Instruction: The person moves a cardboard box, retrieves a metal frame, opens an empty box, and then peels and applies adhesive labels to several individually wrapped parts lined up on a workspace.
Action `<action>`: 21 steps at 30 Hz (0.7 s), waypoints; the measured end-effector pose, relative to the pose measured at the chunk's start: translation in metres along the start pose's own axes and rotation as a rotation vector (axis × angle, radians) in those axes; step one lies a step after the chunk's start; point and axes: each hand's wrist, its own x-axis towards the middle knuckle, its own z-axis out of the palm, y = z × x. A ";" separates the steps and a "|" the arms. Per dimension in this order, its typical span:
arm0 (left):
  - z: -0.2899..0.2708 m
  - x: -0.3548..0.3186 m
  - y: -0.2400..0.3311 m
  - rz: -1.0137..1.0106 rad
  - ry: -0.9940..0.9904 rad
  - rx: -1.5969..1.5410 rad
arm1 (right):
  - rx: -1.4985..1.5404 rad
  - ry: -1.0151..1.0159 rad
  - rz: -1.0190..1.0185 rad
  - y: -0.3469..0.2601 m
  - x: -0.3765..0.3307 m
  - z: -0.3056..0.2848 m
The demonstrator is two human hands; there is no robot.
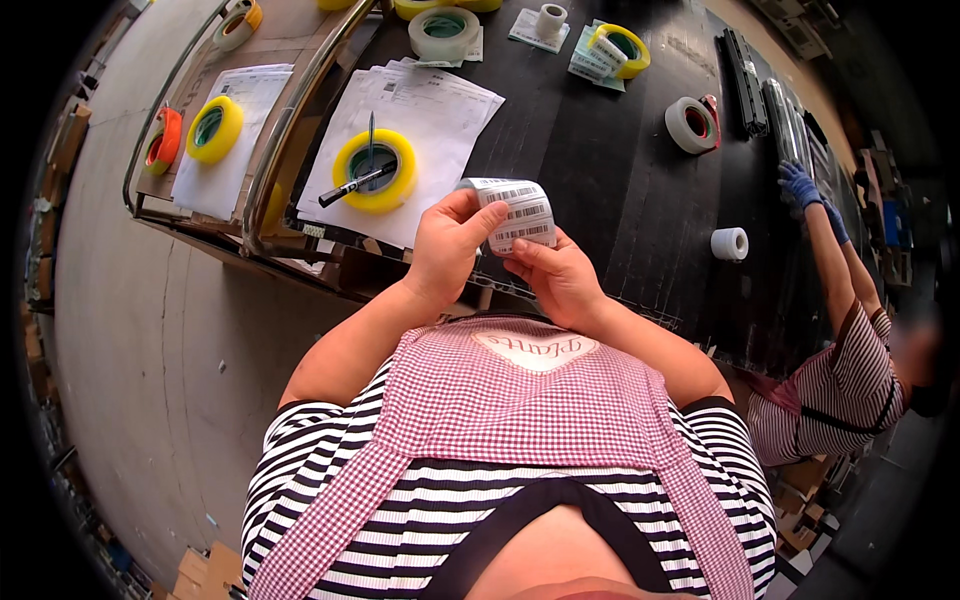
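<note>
Between my two hands, over the table's near edge, is a sheet of white barcode labels (pixel 522 212), curved as if bent or rolled. My left hand (pixel 449 240) pinches its left side, thumb on top. The lower right edge is gripped by my right hand (pixel 560 275), its thumb on the labels and the other fingers curled beneath. Just left of my hands, a yellow tape roll (pixel 402 186) lies on a stack of printed papers (pixel 450 115), with a black pen (pixel 345 190) resting across it.
A tape roll in a red dispenser (pixel 692 125) and a small white roll (pixel 729 243) stand on the black table (pixel 600 150). More tape and labels lie at its far side. A metal-railed cart (pixel 262 190) adjoins on the left. At right a co-worker's gloved hand (pixel 799 185) touches long dark parts.
</note>
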 end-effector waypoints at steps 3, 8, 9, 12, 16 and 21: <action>-0.003 0.002 0.003 -0.054 0.005 -0.097 | -0.088 0.004 0.012 0.005 0.003 0.002; -0.003 0.005 0.002 -0.076 0.057 -0.116 | -0.183 -0.076 -0.025 0.001 0.011 0.000; -0.003 0.006 0.002 -0.066 0.057 -0.129 | -0.232 -0.060 -0.002 -0.001 0.013 -0.001; -0.001 0.009 0.004 -0.035 0.055 -0.133 | -0.287 -0.115 0.006 -0.007 0.024 -0.004; 0.001 0.017 0.011 0.013 0.095 -0.103 | -0.324 -0.195 0.030 -0.018 0.041 -0.007; 0.004 0.023 0.020 0.086 0.175 -0.050 | -0.423 -0.302 0.065 -0.035 0.066 -0.010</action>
